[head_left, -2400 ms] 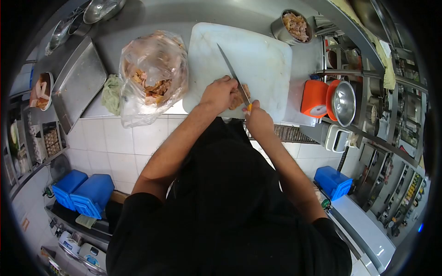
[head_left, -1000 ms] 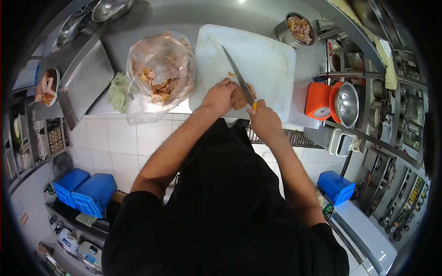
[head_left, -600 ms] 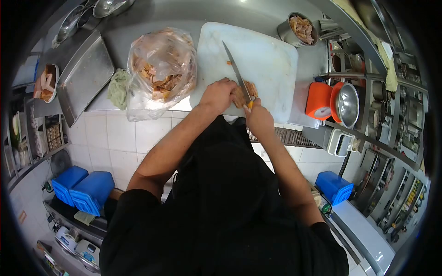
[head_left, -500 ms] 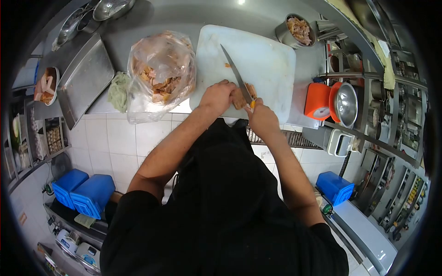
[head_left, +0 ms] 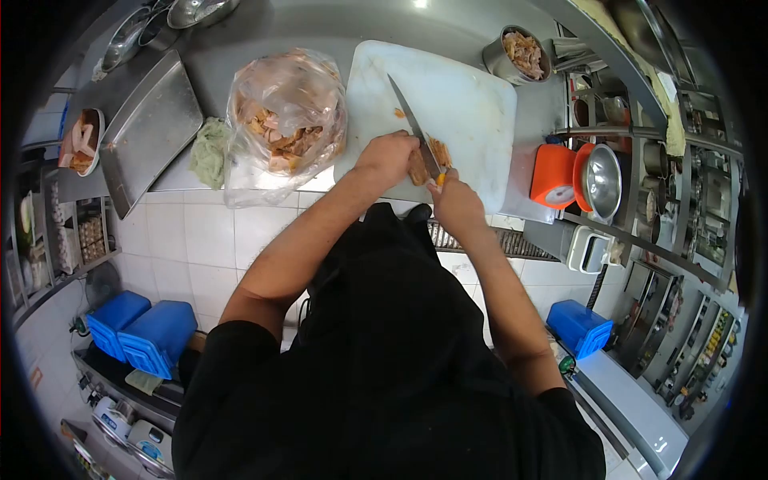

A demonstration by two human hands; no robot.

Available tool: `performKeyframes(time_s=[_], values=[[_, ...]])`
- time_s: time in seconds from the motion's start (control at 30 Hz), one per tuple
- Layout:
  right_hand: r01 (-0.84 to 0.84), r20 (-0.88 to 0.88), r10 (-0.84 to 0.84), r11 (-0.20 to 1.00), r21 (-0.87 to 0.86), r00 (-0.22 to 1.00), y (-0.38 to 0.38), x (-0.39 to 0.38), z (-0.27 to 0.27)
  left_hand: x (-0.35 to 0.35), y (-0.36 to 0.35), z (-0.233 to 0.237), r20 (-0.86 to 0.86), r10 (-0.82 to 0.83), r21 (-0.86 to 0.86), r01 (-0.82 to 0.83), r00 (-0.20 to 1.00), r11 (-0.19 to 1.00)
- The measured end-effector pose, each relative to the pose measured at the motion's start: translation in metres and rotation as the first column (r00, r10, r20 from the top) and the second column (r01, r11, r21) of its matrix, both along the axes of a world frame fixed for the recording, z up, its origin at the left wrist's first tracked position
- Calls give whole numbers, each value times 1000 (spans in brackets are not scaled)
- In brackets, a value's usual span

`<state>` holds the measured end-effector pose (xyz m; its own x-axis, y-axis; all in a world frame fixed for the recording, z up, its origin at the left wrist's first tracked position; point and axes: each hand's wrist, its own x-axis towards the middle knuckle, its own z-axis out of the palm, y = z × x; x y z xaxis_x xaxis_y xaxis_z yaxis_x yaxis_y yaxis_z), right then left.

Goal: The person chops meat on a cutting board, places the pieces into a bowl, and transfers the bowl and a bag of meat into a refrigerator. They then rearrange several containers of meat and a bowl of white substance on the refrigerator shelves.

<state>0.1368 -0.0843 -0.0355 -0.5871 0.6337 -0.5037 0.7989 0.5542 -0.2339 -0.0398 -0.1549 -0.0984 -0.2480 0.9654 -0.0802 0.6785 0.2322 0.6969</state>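
On the white cutting board (head_left: 472,104) lies a brown piece of meat (head_left: 418,170) near the front edge. My left hand (head_left: 390,156) is closed on its far-left end, fingertips beside the blade. My right hand (head_left: 458,202) grips the yellow handle of a long knife (head_left: 414,124), whose tip points away to the upper left. The blade lies along the right side of the meat. Thin cut strips (head_left: 439,150) rest just right of the blade, and a small orange scrap (head_left: 398,113) lies farther back.
Left of the board sits a clear plastic bag (head_left: 288,120) of meat pieces, then a green cloth (head_left: 210,152) and a metal tray (head_left: 152,132). A metal pot (head_left: 518,56) of meat stands back right. An orange scale (head_left: 552,178) and metal bowl (head_left: 602,182) are at the right.
My left hand has shifted slightly right and up, nearer the blade. More cut strips show right of the knife, and less of the meat shows. The view has shifted slightly.
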Motion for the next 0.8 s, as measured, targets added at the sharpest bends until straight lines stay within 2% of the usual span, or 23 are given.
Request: performKeyframes(time_s=[0.1, 0.2, 0.3, 0.37, 0.5, 0.63, 0.73, 0.8], values=[[-43, 94, 48, 998, -52, 994, -2, 8, 43, 4, 3, 2, 2, 19, -27, -19, 1000, 999], [-8, 151, 16, 999, -54, 988, -17, 16, 50, 1, 2, 2, 24, 24, -19, -23, 999, 1000], [100, 54, -100, 995, 0, 994, -22, 16, -18, 3, 0, 1, 16, -4, -26, 4, 1000, 1000], [54, 39, -54, 998, -10, 998, -12, 3, -23, 2, 2, -4, -6, -19, -13, 19, 1000, 1000], [13, -10, -14, 999, -43, 1000, 2, -8, 6, 4, -2, -1, -22, 28, -1, -28, 999, 1000], [1, 91, 5, 998, -61, 996, -12, 9, 47, 8, -5, 1, 40, 57, 1, -58, 998, 998], [95, 79, -91, 994, -47, 993, -28, 17, 13, 6, -6, -3, 42, 64, 30, -65, 997, 997], [89, 28, -88, 996, -15, 996, -26, 17, -12, 4, -4, -4, 19, 64, 49, -65, 998, 997]])
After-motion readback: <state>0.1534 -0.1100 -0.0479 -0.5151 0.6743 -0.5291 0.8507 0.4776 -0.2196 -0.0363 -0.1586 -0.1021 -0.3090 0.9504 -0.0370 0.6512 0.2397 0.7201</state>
